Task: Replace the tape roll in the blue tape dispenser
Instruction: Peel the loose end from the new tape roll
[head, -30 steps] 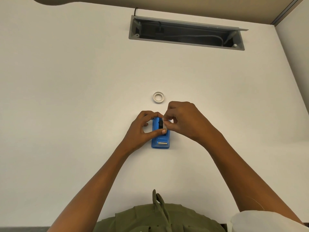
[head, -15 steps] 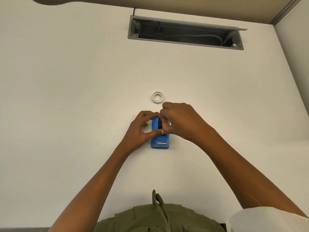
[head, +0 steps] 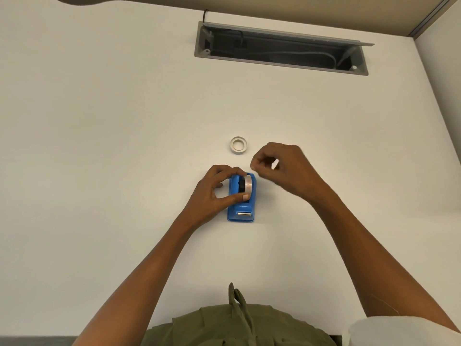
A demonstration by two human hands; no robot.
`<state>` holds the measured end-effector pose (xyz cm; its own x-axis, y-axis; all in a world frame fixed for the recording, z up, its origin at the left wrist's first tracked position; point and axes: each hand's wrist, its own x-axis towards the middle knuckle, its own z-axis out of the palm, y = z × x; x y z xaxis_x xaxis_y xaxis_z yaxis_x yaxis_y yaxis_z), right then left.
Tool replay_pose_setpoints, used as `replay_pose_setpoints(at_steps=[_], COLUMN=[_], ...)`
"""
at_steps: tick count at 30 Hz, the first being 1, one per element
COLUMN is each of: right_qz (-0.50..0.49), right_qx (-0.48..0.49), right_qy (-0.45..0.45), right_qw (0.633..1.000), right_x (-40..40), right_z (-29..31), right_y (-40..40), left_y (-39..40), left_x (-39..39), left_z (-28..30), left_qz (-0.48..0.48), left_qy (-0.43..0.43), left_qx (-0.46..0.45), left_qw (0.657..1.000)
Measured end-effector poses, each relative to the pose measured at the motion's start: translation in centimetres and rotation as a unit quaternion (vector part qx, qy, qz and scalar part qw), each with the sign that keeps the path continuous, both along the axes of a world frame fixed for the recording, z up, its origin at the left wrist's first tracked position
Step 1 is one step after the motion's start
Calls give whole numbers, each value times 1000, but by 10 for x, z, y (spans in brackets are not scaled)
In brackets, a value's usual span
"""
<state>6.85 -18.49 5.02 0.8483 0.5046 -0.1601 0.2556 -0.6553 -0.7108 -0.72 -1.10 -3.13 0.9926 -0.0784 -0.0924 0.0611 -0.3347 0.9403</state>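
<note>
Tape dispenser [head: 241, 199], the blue one, is sitting on the white table [head: 99, 146] just in front of the person, its metal cutter [head: 244, 214] facing them. A tape roll [head: 247, 185] is standing upright in its cradle on a black hub, so the loading step is looking largely done, though whether the hub is fully seated is not something the view is showing. The left hand [head: 214, 193] is gripping the dispenser, thumb lying across its near side and fingers [head: 230, 171] curling over the far end against the roll, steadying the body. The right hand [head: 279, 166] is hovering just beyond and to the right of the dispenser, apart from it, its fingers bunching into a pinch; I cannot tell whether it is holding a thin strip of clear tape or nothing at all. A second ring [head: 238, 145] is lying flat on the table a little farther away, touching neither hand; it is probably the removed roll or its spent core, though that is a guess. What is remaining, by my reading, is drawing the free end of the tape forward and pressing it onto the cutter so the dispenser is ready to use. A recessed cable tray [head: 279, 49] is sitting open at the table's far edge.
</note>
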Motion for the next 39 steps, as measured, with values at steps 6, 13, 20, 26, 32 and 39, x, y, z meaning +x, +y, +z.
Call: replay_pose_setpoints(at_steps=[6,13,20,26,32,39], right_qz=[-160,-170,-141,-102,-62,-23], right_qx=[173,63,-15,18,39,0], right_qy=[157,79,13,37,82,95], right_qw=[959,980,990,994,994,995], right_x=[-5,-15,-19,-15,-12,-3], right_z=[-8,-21,-20,-15,-13,-7], right_y=[-18,-20,-10,-6,-2,2], left_y=[0,0,0,0,0,0], left_x=[1,0,0,0,0,-1], left_z=[-1,0,1,1,2,3], left_qz=[-3,-2,1,2,8,5], left_qy=[12,11,13,16,12,12], left_qx=[8,5,0,7,-2,-2], left_qw=[1000,1000,1000,1000,1000,1000])
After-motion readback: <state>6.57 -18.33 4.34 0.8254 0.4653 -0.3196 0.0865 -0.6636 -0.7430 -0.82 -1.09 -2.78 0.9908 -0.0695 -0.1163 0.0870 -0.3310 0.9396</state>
